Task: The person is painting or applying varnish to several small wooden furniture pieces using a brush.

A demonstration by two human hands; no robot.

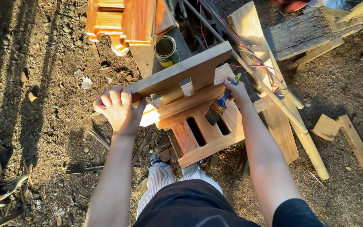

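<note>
Left hand (119,108) curled tight around the corner of the wooden stool (190,105), propped on the workbench with an open tin can (166,50) just behind. Right hand (235,90) closed around a blue-handled paintbrush (220,105), bristles touching the stool's slatted side.

From my feed, the palm of my left hand (118,109) is turned away, so I can't tell how it meets the edge of the pale wooden stool (190,105). My right hand (236,90) covers most of the blue handle of the flat bristle paintbrush (218,107). The stool's top board hides part of the open round tin can (166,50) and whatever lies under it. The orange-varnished wooden furniture piece (122,21) is cut off by the top edge. At the lower left a dark feathered bird (1,189) runs out of frame, too shadowed to tell apart. My legs vanish under the stool.
</note>
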